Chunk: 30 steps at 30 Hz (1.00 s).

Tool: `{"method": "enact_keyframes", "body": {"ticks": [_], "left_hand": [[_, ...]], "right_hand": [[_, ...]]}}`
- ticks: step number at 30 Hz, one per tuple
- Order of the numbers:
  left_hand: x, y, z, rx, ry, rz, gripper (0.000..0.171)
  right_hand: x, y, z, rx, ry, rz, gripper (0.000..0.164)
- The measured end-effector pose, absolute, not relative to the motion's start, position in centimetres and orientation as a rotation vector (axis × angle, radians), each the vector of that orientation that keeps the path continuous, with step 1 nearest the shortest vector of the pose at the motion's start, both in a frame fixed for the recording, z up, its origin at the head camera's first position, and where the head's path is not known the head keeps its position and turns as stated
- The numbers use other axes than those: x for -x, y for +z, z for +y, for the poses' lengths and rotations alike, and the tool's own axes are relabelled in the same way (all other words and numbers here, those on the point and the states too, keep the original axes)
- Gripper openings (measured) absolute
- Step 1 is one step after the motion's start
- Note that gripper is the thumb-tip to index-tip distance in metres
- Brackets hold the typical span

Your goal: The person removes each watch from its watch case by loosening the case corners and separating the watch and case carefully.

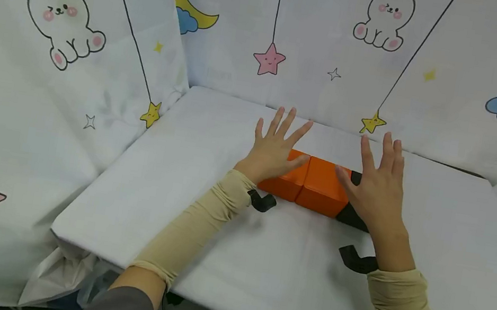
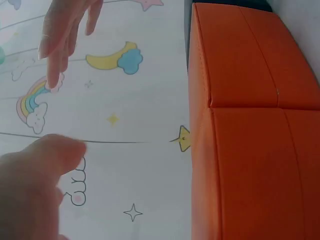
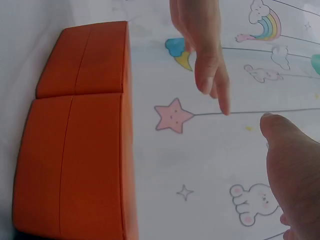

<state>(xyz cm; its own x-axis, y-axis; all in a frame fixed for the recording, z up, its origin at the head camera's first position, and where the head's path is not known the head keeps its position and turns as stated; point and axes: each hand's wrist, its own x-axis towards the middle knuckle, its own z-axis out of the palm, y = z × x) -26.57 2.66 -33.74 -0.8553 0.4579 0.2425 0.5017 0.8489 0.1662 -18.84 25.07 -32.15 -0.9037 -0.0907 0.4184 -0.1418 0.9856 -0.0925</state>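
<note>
A long orange block (image 1: 325,185) with a smooth, leather-like cover lies across the white table, divided by a seam. Its right end shows a dark section (image 1: 349,215). My left hand (image 1: 273,150) is over the block's left part, fingers spread and straight. Over the dark end is my right hand (image 1: 380,193), its fingers extended and thumb out to the left. Neither hand grips anything. In the left wrist view the orange cover (image 2: 255,165) fills the right side, beside the hand; the right wrist view has the orange cover (image 3: 92,155) at left. The hands partly hide both ends.
The block rests on a white tabletop (image 1: 154,173) whose front edge runs across the lower part. White cloth walls (image 1: 232,8) printed with rabbits, moons and stars stand at the back and left. A pale bag (image 1: 59,274) is below the table's left corner.
</note>
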Motion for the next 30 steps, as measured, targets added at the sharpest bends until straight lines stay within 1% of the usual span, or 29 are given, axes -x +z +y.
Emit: {"method": "enact_keyframes", "body": {"ticks": [4,10,12,16,21,26,30], "left_hand": [[26.8,-34.1,1.7,0.897,-0.316,-2.933,0.072],[26.8,-33.4,0.0,1.038,-0.286,-3.144,0.091],[26.8,-33.3,0.0,1.08,-0.282,-3.202,0.095],[27.0,-33.6,0.3,1.124,-0.231,-3.292,0.095],[27.7,-34.3,0.1,1.104,-0.189,-3.301,0.097],[29.3,-35.3,-0.7,1.111,-0.359,-3.315,0.11],[31.0,-36.7,-1.5,1.238,-0.627,-3.266,0.118]], "right_hand": [[18.8,-32.5,24.6,-0.194,0.199,-2.707,0.079],[19.1,-33.1,23.3,-0.255,0.318,-2.727,0.079],[19.0,-33.6,22.8,-0.269,0.367,-2.757,0.079],[18.8,-34.6,21.8,-0.303,0.429,-2.801,0.079],[18.8,-35.6,20.2,-0.387,0.446,-2.802,0.081],[18.7,-37.2,19.2,-0.423,0.526,-2.745,0.081],[18.0,-38.9,18.8,-0.355,0.652,-2.661,0.076]]}}
